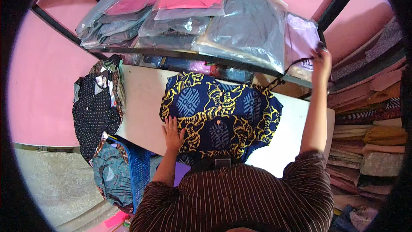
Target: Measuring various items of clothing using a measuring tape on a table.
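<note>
A navy batik shirt point(222, 116) with yellow and light-blue motifs and small buttons lies on a white table point(141, 83) before me. My left hand point(173, 133) rests flat on the shirt's left edge, fingers apart. Up at the right, beside the shelf post, my raised right hand point(320, 59) is curled around something dark, too small and blurred to name. A black cord point(289, 67) runs from near that hand down to the shirt's upper right.
Clothes in clear plastic bags point(244, 29) fill a dark-edged shelf point(180, 54) across the table's far side. Garments point(96, 109) hang over the table's left end, above a blue plastic basket point(140, 170) holding clothes. Folded fabrics point(383, 138) are stacked on the right.
</note>
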Action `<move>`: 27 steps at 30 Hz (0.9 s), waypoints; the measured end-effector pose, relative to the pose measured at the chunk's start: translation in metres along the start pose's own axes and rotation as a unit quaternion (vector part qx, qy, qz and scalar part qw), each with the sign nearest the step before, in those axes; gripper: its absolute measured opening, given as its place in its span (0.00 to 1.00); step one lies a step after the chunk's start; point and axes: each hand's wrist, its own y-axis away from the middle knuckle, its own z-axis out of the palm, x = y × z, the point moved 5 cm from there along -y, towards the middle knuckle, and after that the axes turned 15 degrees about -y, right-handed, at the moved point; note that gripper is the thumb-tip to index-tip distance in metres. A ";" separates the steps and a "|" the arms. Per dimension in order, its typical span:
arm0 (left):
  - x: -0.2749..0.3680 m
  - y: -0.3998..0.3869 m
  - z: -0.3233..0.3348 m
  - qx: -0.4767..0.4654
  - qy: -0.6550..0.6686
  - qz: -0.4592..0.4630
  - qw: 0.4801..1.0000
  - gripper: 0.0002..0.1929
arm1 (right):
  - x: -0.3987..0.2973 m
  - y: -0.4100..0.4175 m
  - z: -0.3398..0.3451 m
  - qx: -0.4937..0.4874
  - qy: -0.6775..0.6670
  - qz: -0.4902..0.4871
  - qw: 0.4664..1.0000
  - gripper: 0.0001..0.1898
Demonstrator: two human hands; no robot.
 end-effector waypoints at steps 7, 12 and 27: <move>0.004 -0.003 -0.015 0.016 -0.016 -0.090 0.996 0.37 | -0.103 0.195 0.012 -0.183 -0.235 0.137 0.945 0.31; 0.071 -0.017 -0.040 -0.002 0.309 0.144 0.940 0.20 | 0.021 0.336 0.021 -0.169 0.186 0.481 0.840 0.17; 0.083 0.018 0.012 -0.347 0.582 0.007 0.735 0.07 | 0.176 0.431 0.032 -0.196 0.156 0.481 0.840 0.14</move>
